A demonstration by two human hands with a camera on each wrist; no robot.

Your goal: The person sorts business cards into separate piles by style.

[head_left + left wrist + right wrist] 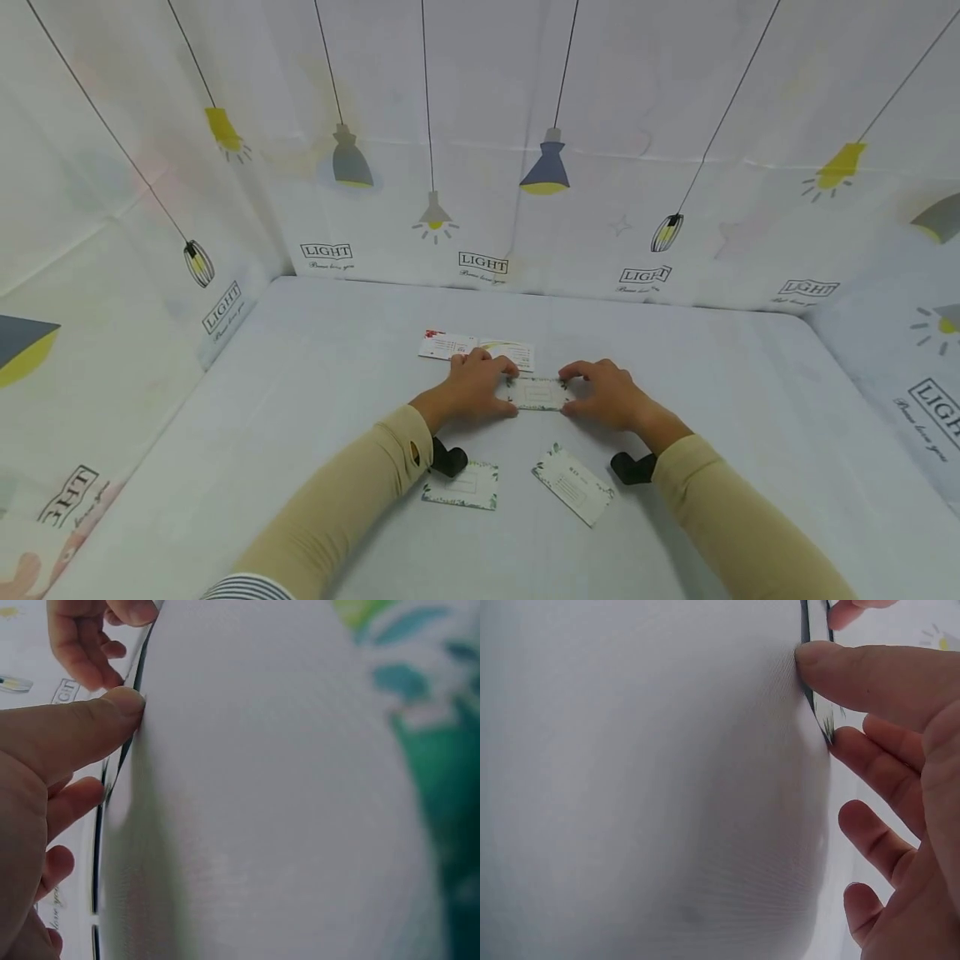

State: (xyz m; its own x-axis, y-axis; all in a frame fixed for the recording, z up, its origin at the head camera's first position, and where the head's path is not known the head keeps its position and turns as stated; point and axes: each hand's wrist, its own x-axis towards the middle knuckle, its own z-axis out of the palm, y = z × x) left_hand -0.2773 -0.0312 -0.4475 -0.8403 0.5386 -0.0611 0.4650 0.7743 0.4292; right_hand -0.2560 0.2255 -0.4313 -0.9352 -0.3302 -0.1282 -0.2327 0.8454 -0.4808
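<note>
In the head view a white card with a green leaf border (538, 393) lies level between both hands. My left hand (478, 388) pinches its left end, thumb at the near corner and fingertips at the far one. Its right end is gripped the same way by my right hand (609, 397). The right wrist view shows the card (822, 705) nearly edge-on, between the right thumb (877, 679) and a fingertip, the other fingers loosely bent. In the left wrist view the left thumb (82, 727) presses the card's near edge.
Behind the left hand, a white card with red flowers (447, 344) and one with a yellow curve (517, 357) lie side by side. Nearer, one leaf-bordered card (476, 490) lies partly under the left wrist camera (450, 461); another (573, 483) lies slanted. White cloth (750, 375) covers the table.
</note>
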